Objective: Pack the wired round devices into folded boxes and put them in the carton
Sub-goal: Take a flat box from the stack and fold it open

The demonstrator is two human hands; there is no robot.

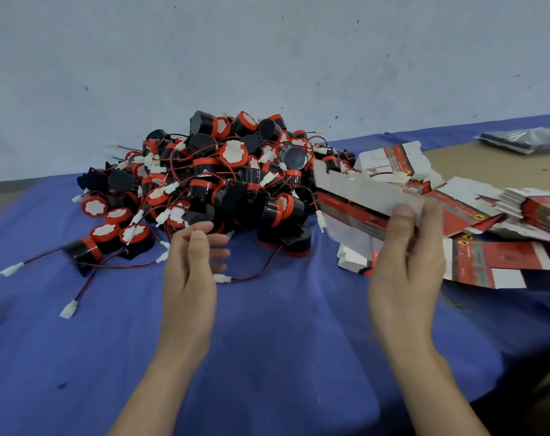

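A heap of black round devices (217, 177) with red bands, thin wires and white plugs lies on the blue cloth (267, 341) against the pale wall (267, 58). Those deep in the heap are covered by the ones on top, and the wires tangle too closely to follow. The left hand (192, 262) hovers just in front of the heap, fingers loosely bent and holding nothing. Its fingertips are blurred, so whether they touch the nearest device cannot be told. The right hand (405, 262) grips an unfolded box blank (361, 196), thumb pressed on its white face; how the other fingers lie is hard to make out. The blank's lower edge is blurred. To its right more blanks (487, 221), printed red, sprawl in a loose stack cut off by the frame's edge, their print too small to read. Far back on the bare tabletop (449, 158) lies a dark plastic bag (525, 141), contents unclear.
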